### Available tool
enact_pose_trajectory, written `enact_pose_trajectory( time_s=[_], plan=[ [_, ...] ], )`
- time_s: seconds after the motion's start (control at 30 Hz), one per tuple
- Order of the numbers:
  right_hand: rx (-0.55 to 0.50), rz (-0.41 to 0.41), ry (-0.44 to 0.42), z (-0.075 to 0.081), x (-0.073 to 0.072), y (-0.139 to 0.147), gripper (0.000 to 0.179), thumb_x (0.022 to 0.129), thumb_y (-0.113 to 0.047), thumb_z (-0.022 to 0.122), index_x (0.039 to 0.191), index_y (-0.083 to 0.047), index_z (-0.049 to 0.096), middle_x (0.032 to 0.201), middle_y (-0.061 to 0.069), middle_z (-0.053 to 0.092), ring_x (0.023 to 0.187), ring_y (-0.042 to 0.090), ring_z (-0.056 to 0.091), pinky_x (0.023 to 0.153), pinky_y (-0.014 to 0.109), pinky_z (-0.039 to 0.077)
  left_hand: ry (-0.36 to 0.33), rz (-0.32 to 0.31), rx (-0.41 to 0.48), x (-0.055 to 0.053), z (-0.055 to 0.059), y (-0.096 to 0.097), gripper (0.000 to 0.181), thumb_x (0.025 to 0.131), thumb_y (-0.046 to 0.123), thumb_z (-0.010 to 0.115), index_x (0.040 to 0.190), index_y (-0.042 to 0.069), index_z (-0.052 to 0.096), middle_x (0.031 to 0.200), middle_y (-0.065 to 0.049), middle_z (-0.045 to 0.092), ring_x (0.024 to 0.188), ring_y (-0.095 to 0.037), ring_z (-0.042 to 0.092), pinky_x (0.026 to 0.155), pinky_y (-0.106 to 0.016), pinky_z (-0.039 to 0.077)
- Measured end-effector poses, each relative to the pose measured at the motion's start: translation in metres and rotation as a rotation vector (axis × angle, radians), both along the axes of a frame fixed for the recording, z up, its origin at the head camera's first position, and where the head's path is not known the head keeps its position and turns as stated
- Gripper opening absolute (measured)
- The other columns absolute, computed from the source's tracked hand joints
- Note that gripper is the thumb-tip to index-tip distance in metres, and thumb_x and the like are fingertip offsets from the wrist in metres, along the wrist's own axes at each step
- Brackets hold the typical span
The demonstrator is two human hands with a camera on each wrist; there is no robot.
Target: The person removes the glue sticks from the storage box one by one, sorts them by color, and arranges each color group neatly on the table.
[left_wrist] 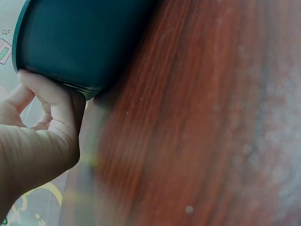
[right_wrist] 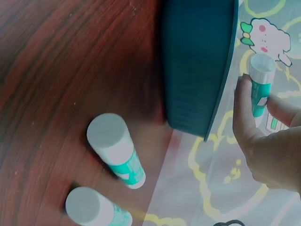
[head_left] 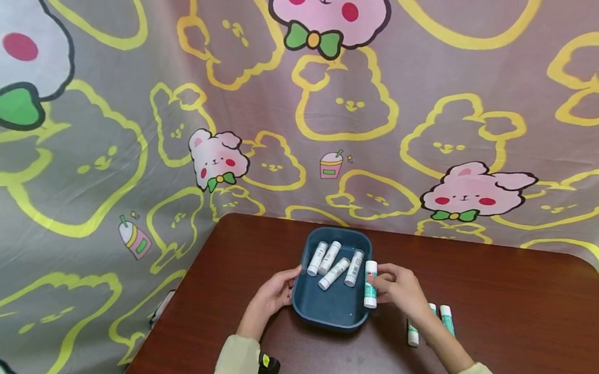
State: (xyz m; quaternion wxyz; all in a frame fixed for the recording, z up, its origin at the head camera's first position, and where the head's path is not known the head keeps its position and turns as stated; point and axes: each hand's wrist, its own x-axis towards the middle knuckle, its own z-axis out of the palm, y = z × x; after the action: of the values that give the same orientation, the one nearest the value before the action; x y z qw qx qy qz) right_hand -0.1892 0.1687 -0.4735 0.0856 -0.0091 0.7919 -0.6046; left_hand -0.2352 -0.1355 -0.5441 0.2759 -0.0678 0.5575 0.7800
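A dark blue plastic bin [head_left: 328,314] stands on the table with several white glue sticks [head_left: 333,273] lying inside it. My left hand [head_left: 273,294] holds the bin's left side, fingers bent against the wall near the rim [left_wrist: 21,61]. Between thumb and fingers, my right hand [head_left: 400,288] pinches a glue stick [head_left: 370,297] with a white cap and green label. That stick is upright at the bin's right rim, and in the right wrist view it shows above the rim's height [right_wrist: 262,70]. Three more glue sticks [head_left: 412,335] are on the table beside my right forearm, partly hidden by it.
The brown wooden table [head_left: 524,307] reaches back to a cartoon-printed cloth [head_left: 348,114], which also hangs along the left. Two of the loose glue sticks [right_wrist: 117,150] stand near the bin's right side in the right wrist view.
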Motion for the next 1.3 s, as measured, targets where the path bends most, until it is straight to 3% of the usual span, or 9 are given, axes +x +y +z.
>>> enact_pose_trajectory(
  time_s=[0.27,0.53,0.97,1.3],
  plan=[
    [0.033,-0.014,0.009,0.000,0.002,0.013,0.053,0.099,-0.018,0.072,0.135,0.015,0.052,0.103,0.019,0.072,0.084,0.026,0.072,0.072,0.042,0.062,0.007,-0.018,-0.005,0.000,-0.002,0.001,0.026,0.110,0.029,0.050,0.099,0.012,0.066,0.086,0.003,0.070,0.074,-0.009,0.068,0.068,-0.024,0.054],
    [-0.001,0.005,0.020,0.000,0.004,0.025,0.056,0.100,-0.017,0.070,0.137,0.019,0.047,0.102,0.019,0.072,0.082,0.025,0.072,0.071,0.040,0.062,0.002,-0.008,0.001,0.002,-0.005,-0.004,0.028,0.110,0.029,0.049,0.096,0.013,0.068,0.086,0.004,0.070,0.073,-0.008,0.068,0.067,-0.024,0.054],
    [0.079,-0.024,0.003,0.001,0.010,0.066,0.058,0.103,-0.026,0.066,0.139,0.016,0.048,0.112,0.019,0.072,0.090,0.021,0.070,0.076,0.037,0.061,0.001,-0.014,-0.017,-0.001,0.000,-0.003,0.022,0.109,0.028,0.051,0.099,0.015,0.066,0.090,0.003,0.070,0.078,-0.010,0.068,0.069,-0.024,0.054],
    [0.146,-0.053,0.010,-0.003,0.016,0.095,0.061,0.103,-0.032,0.067,0.140,0.013,0.049,0.113,0.019,0.071,0.089,0.020,0.071,0.075,0.031,0.060,0.005,-0.007,-0.043,-0.001,0.001,-0.002,0.024,0.109,0.030,0.051,0.104,0.011,0.065,0.091,0.003,0.070,0.077,-0.011,0.069,0.069,-0.025,0.054]
  ],
)
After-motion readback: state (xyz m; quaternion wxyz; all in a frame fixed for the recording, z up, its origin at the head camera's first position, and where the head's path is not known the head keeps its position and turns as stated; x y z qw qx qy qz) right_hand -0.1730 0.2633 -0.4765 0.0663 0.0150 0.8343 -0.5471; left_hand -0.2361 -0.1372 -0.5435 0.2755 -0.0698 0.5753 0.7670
